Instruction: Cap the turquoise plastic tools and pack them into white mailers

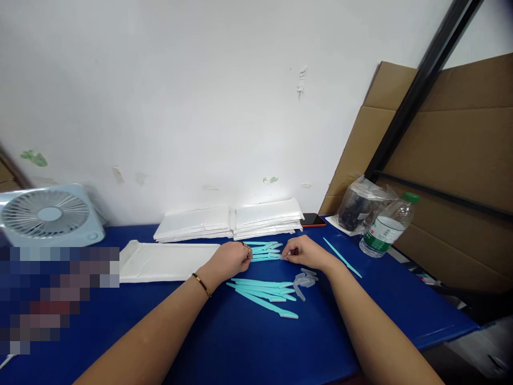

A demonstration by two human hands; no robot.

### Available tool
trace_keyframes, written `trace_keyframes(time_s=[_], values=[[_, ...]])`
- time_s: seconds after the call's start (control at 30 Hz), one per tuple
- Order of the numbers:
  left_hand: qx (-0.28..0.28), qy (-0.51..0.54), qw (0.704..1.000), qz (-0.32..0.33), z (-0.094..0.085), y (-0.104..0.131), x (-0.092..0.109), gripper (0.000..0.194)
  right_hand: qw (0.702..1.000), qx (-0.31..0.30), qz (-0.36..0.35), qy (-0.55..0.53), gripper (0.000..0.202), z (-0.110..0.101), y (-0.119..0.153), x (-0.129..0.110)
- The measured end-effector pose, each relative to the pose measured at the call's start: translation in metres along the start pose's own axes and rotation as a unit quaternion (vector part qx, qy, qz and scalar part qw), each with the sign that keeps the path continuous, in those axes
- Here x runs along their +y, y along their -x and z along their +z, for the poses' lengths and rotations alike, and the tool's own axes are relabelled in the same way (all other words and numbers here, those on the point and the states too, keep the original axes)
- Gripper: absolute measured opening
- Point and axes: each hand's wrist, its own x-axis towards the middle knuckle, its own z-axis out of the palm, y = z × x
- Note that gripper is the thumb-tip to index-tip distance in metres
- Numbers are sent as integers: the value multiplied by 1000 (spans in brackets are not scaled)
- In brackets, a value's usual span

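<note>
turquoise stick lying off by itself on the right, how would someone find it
On the blue table, find the green-capped bottle. Between it and the right hand lies a slim, slanting turquoise stick. It lies alone; the other turquoise sticks are grouped.

I see this one view from my head, above the near side of the blue tabletop (260, 347); it looks forward and down, facing the wall (200, 107) behind the white packets (268, 214); my left hand (234, 258) and right hand (302, 251) show at close range, on my side of the packets; the frame is wide, reaching the fan (50, 214) well left of the packets, the bottle (387, 230) to their right, and plenty of wall above them.
</note>
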Motion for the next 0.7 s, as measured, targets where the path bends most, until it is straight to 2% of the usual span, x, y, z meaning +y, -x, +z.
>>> trace_keyframes(time_s=[0.4, 0.57, 0.7], values=[[8, 11, 1000, 10, 0, 1, -7, 16, 1000, 1, -16, 20, 16, 1, -2, -1], [-3, 10, 1000, 18, 0, 0, -3, 20, 999, 0, -43, 10, 15, 12, -8, -9], [20, 34, 999, -26, -2, -2, 0, 18, 999, 48, -11, 22, 15, 11, -11, -9]])
